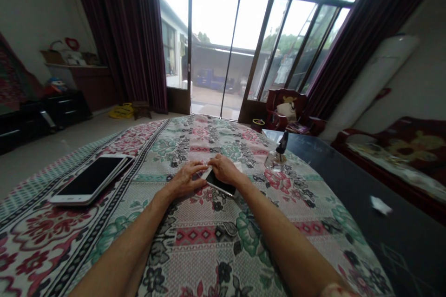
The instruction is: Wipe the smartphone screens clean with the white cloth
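Note:
A smartphone with a white edge and a dark screen lies on the patterned tablecloth in front of me. My left hand grips its left end, thumb at the near edge and fingers at the far one. Across the upper part of the screen rests my right hand, its fingers bent together near the left end. Something white shows just behind the right wrist; whether the hand holds any of it is hidden. To the left lies a stack of phones, the top one white-framed with a black screen.
A clear bottle with a black spray-type top stands right of my hands. Beyond the cloth's right side is a dark glossy surface with a crumpled white piece on it. Wooden seats stand farther right, glass doors ahead.

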`<state>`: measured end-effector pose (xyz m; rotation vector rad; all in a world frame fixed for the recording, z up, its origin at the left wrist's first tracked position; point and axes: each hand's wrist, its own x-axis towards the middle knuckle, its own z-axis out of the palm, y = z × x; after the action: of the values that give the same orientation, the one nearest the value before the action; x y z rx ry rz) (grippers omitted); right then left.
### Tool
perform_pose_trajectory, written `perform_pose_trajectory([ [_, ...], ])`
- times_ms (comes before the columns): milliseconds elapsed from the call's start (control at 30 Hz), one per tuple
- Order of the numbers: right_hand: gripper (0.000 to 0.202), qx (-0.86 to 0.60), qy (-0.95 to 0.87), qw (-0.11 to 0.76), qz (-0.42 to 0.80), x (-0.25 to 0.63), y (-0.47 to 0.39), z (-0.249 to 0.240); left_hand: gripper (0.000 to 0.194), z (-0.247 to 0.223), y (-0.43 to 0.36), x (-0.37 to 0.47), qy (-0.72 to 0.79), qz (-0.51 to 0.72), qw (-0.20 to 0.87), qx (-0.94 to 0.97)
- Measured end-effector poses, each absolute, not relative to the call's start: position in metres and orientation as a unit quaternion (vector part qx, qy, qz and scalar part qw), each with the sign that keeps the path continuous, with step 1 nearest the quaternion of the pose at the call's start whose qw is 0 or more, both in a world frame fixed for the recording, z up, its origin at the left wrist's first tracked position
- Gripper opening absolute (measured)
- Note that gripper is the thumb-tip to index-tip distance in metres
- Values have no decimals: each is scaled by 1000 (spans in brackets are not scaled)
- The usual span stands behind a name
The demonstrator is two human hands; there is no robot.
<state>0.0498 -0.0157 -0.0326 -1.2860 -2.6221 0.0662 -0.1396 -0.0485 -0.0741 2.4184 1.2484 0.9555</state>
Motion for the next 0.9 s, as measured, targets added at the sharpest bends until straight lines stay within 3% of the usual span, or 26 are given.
perform_pose_trajectory([
  [900,26,-471,-876,65,79,138,-83,-7,39,-76,-48,-140,437,269,98,852],
])
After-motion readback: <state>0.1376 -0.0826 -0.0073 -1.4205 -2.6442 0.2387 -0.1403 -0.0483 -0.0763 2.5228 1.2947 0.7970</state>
